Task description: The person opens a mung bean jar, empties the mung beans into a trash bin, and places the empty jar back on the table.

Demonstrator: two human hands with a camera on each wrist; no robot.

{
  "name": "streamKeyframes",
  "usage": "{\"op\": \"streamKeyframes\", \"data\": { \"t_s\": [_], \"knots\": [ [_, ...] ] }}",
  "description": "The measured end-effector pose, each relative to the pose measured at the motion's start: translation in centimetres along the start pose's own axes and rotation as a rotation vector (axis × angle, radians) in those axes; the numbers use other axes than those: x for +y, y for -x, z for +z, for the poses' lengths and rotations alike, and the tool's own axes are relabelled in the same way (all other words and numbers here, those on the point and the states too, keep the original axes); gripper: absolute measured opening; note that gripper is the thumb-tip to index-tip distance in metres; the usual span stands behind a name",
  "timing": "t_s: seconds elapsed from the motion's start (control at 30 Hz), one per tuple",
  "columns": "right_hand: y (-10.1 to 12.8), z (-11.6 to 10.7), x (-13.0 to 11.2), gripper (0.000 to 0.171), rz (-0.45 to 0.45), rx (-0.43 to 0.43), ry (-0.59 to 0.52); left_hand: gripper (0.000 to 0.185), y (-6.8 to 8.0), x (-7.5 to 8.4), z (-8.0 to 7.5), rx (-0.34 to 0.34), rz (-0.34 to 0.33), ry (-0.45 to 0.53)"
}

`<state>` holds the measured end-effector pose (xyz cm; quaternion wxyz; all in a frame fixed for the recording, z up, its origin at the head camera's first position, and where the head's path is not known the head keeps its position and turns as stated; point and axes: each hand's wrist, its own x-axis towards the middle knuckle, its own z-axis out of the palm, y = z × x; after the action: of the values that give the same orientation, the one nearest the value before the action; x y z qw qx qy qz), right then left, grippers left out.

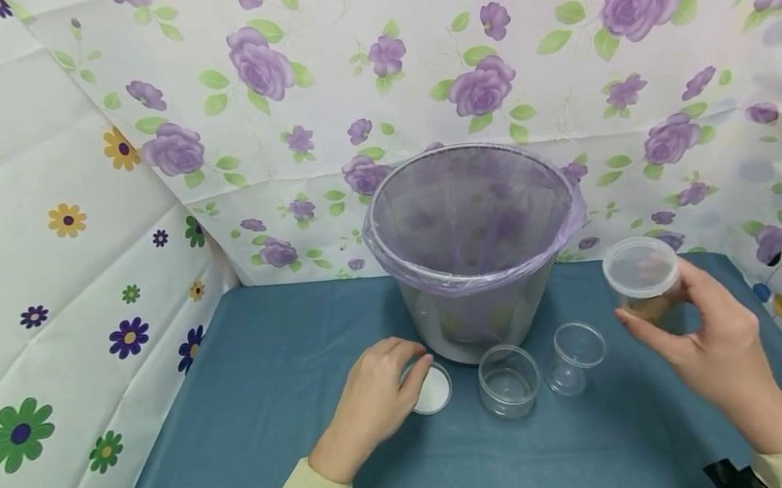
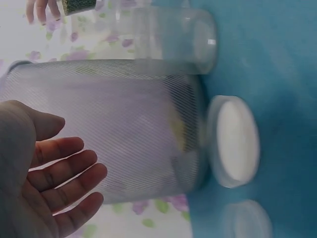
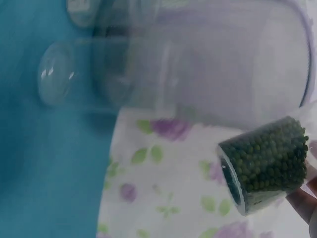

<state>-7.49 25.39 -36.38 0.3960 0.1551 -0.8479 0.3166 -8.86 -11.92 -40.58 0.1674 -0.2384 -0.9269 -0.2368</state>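
Head | right hand clasps lidded jar right of bin | left hand: fingers relaxed, empty | likely carrying; next: level placing

Bright, even light in the head view; dimmer, blurred wrist views.
The floral cloth is softly lit, and diffuse shadows are cast on the table around the basket. In the left wrist view, the left hand is darkened by shade and a clear container is smeared. In the right wrist view, small glints are caught on a blurred clear cup, while the green grains are rendered more crisply.
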Motion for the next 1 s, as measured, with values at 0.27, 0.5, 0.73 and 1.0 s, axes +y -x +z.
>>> {"op": "streamKeyframes", "data": {
  "t_s": [0.27, 0.5, 0.73, 1.0],
  "knots": [
    [-0.7, 0.4, -3.4, 0.073, -0.23, -0.121, -0.116, 0.03, -1.7, 2.6, -2.4, 0.056, 0.135, 0.075],
    [-1.0, 1.3, -5.2, 0.071, -0.362, -0.267, -0.205, 0.04, -3.0, 5.7, -4.3, 0.097, 0.32, 0.189],
    [-1.2, 2.3, -6.0, 0.072, -0.439, -0.336, -0.197, 0.059, -4.1, 7.5, -4.6, 0.088, 0.469, 0.315],
    [-1.3, 2.8, -6.2, 0.071, -0.455, -0.366, -0.135, 0.067, -4.9, 8.1, -4.4, 0.04, 0.536, 0.339]
  ]
}}
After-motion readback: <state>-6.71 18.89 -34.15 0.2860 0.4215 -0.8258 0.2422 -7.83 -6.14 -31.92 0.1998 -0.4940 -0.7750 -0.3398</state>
